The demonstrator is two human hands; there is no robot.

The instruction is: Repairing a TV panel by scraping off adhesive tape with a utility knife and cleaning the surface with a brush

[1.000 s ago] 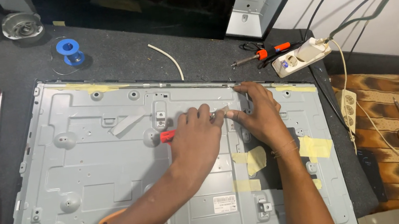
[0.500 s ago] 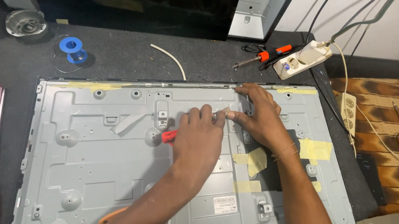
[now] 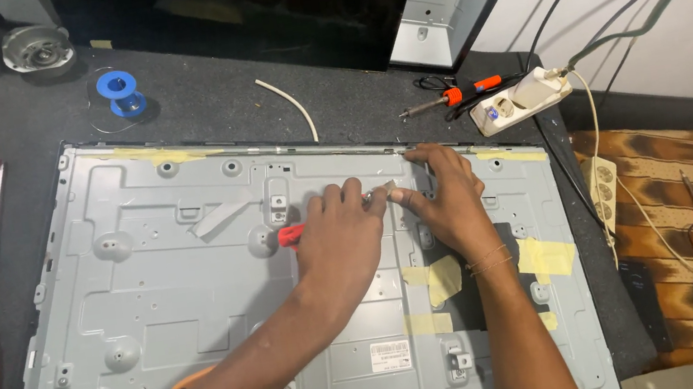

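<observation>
Our left hand (image 3: 344, 240) is clamped on a red-handled blade (image 3: 290, 235) w/ right hand (image 3: 448, 202) pressing flat beside it mid-top of the grey metal TV back panel (image 3: 163, 313) on the tabletop (image 3: 205, 106) — prob. stiff, thin, sharp-edged, so grip its rim.

The person is wearing no sleeves and no gloves; thin thread bands (image 3: 486, 259) are circling the right wrist.
</observation>
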